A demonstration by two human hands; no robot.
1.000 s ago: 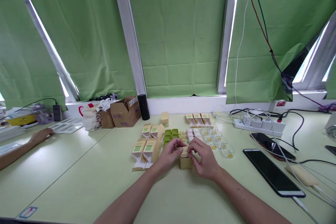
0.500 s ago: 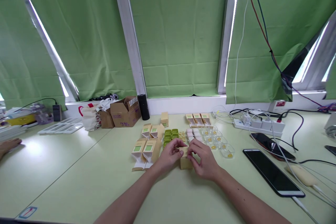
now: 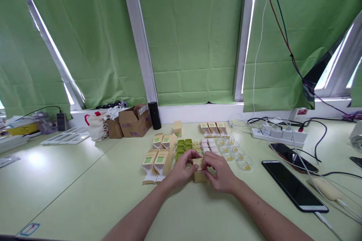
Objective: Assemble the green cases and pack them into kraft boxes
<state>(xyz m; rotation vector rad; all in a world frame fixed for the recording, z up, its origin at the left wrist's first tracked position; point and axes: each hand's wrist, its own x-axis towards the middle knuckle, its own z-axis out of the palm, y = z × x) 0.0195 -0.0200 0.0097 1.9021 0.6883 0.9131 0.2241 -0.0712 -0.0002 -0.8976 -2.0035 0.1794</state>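
Note:
A small tan cardboard box (image 3: 200, 176) stands on the table between my hands. My left hand (image 3: 183, 166) has its thumb and fingers closed on the box's upper left side. My right hand (image 3: 219, 173) pinches the top right edge, near the lid. Just behind them are green square cups (image 3: 184, 145), tiny yellowish pieces (image 3: 196, 145), pink and white small blocks (image 3: 208, 144) and clear plastic cups (image 3: 230, 150). To the left lie several open tan boxes (image 3: 160, 157) with green labels and white insides. Fingers partly cover the held box.
Further back are another tan box (image 3: 177, 128) and a row of open boxes (image 3: 214, 129). On the right lie a phone (image 3: 294, 184), a second dark phone (image 3: 294, 156), cables and a power strip (image 3: 278, 135). A brown carton (image 3: 135, 121) and black cylinder (image 3: 154, 115) stand back left.
Another person's hand has left the table at the far left, where a flat packet now shows. My hands have barely moved and still hold the box.

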